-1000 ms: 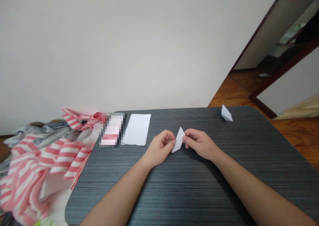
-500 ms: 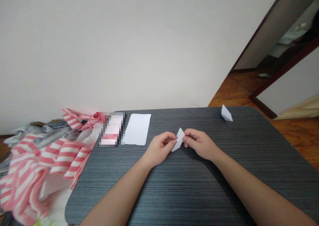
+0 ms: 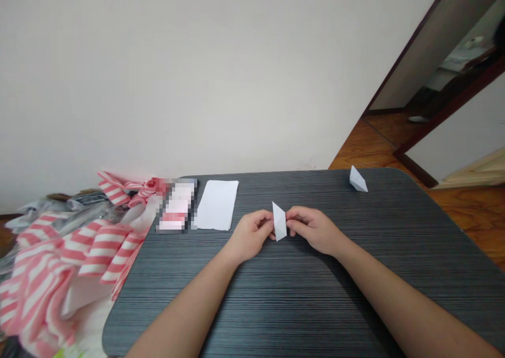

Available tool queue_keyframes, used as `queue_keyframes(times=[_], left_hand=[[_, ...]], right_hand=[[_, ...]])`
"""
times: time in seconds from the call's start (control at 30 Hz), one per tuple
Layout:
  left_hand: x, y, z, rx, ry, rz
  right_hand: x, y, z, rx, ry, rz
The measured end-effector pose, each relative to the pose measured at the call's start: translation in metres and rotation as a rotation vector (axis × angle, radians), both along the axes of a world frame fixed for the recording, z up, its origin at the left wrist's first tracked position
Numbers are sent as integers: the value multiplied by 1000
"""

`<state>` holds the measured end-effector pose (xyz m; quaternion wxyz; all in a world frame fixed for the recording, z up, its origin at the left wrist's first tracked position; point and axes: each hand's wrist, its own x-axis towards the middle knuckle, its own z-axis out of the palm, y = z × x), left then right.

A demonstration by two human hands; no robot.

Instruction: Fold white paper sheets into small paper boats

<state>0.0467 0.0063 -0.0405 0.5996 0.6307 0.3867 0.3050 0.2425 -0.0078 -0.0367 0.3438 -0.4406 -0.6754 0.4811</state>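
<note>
A small folded white paper piece, pointed at both ends, stands upright between my two hands above the dark striped table. My left hand pinches its left side with curled fingers. On the other side my right hand pinches its right edge, fingers closed. Both forearms rest on the table.
A stack of flat white paper lies at the table's far left, beside a blurred pink and white object. A second folded white paper piece sits at the far right edge. Red-and-white striped bags pile up left of the table.
The folded paper has been turned between my fingers: it leaned to the right before and now stands more upright, shifted slightly left. Both hands stayed in place.
</note>
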Motion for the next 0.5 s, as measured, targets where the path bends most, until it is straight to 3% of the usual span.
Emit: queue_keyframes(times=[0.23, 0.5], left_hand=[[0, 0, -1, 29, 21, -7], [2, -1, -1, 72, 35, 3]], right_hand=[[0, 0, -3, 20, -11, -2], [-1, -1, -3, 172, -163, -60]])
